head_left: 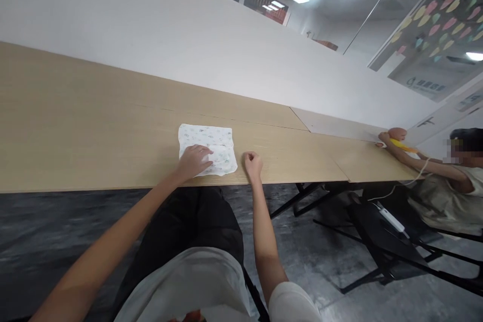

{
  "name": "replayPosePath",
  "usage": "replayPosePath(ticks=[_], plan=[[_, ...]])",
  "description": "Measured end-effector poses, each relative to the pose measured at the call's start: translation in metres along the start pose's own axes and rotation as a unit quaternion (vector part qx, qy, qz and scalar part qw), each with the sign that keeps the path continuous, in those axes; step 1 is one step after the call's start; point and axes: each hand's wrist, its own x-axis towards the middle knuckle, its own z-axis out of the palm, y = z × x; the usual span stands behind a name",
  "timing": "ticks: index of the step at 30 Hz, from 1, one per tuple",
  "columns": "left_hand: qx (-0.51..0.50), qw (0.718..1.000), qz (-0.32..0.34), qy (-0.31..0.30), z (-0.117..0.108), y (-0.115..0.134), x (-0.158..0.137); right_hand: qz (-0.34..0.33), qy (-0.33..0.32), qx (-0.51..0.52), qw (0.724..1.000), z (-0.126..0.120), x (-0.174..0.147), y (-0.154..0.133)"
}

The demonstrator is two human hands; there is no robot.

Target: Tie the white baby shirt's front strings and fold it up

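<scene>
A white cloth (207, 133) with a small scattered print lies on the wooden table near its front edge. Its outline is roughly rectangular, with slightly wavy edges and some creases. My left hand (194, 160) rests on the cloth's lower left part, fingers stretched out and a little apart, hiding that area. Just right of the cloth, apart from it, my right hand (253, 165) sits on the table with its fingers curled into a loose fist. Nothing shows in that fist.
A white wall with glass above borders the long table (86, 126) at the back. To the right, a seated person (453, 181) reaches toward a doll (400, 137) in yellow. A black folding chair (388, 241) carrying a white power strip (392, 220) stands on the right.
</scene>
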Motion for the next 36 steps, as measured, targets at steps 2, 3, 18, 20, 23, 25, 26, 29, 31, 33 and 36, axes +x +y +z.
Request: replayPosePath(ticks=[2, 3, 18, 20, 23, 25, 26, 29, 31, 33, 36], plan=[[0.025, 1.0, -0.004, 0.002, -0.012, -0.016, -0.018, -0.029, -0.003, -0.01, 1.0, 0.002, -0.002, -0.007], [0.024, 1.0, -0.006, 0.0, -0.018, -0.024, -0.026, -0.052, -0.008, -0.013, 0.999, 0.004, -0.003, -0.012], [-0.099, 0.993, -0.059, 0.013, -0.033, -0.06, -0.058, -0.153, -0.14, -0.144, 0.968, 0.025, -0.017, -0.049], [-0.101, 0.993, -0.06, 0.014, -0.032, -0.061, -0.058, -0.145, -0.128, -0.14, 0.971, 0.027, -0.018, -0.051], [-0.106, 0.992, -0.065, 0.018, -0.033, -0.061, -0.059, -0.132, -0.102, -0.12, 0.979, 0.026, -0.02, -0.054], [-0.109, 0.991, -0.069, 0.021, -0.033, -0.061, -0.06, -0.129, -0.097, -0.105, 0.981, 0.023, -0.021, -0.054], [-0.11, 0.991, -0.07, 0.023, -0.033, -0.061, -0.06, -0.128, -0.101, -0.1, 0.981, 0.022, -0.022, -0.054], [-0.111, 0.991, -0.067, 0.021, -0.034, -0.061, -0.059, -0.124, -0.123, -0.108, 0.979, 0.022, -0.024, -0.051], [-0.108, 0.992, -0.064, 0.017, -0.035, -0.059, -0.058, -0.124, -0.129, -0.12, 0.976, 0.024, -0.026, -0.048], [-0.099, 0.993, -0.064, 0.013, -0.036, -0.056, -0.058, -0.134, -0.128, -0.126, 0.975, 0.026, -0.026, -0.046], [-0.071, 0.995, -0.066, 0.019, -0.038, -0.053, -0.058, -0.15, -0.126, -0.125, 0.972, 0.027, -0.027, -0.046]])
